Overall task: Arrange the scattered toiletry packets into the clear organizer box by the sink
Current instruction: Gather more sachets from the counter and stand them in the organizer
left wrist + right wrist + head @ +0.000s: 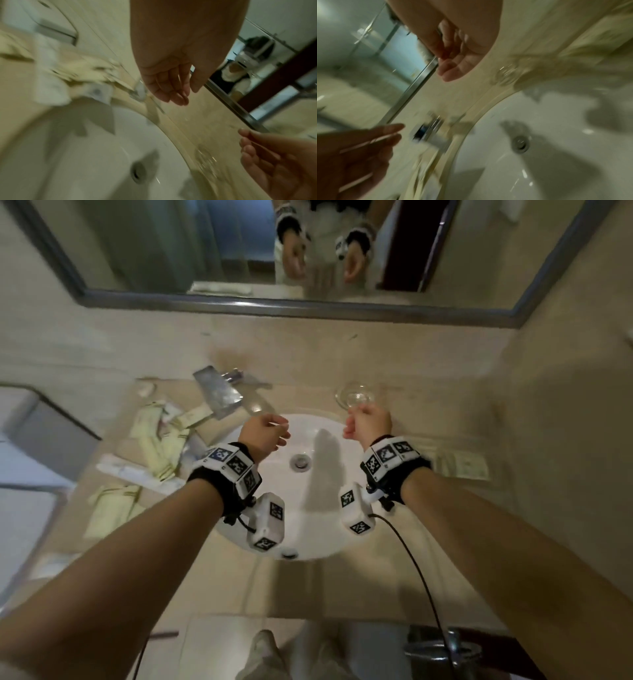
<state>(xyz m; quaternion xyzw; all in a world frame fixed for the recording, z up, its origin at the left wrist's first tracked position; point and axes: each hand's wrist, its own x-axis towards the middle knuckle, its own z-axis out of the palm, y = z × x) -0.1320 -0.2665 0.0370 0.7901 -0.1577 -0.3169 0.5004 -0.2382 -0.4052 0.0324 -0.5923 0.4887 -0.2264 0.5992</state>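
Several pale yellow toiletry packets (161, 436) lie scattered on the counter left of the white sink (329, 542), blurred in the left wrist view (77, 71). One more packet (462, 463) lies on the counter to the right of the sink. My left hand (279, 433) hovers over the basin's far left part, fingers loosely curled and holding nothing (173, 93). My right hand (352, 426) hovers over the far right part, also loosely curled and empty (452, 67). I cannot pick out the clear organizer box with certainty.
A flat silvery rectangular piece (219, 395) sits by the chrome tap (233, 376) behind the sink. A clear glass dish (356, 397) stands just beyond my right hand. A pale boxy object (44, 433) fills the left edge. The mirror (308, 251) runs along the back wall.
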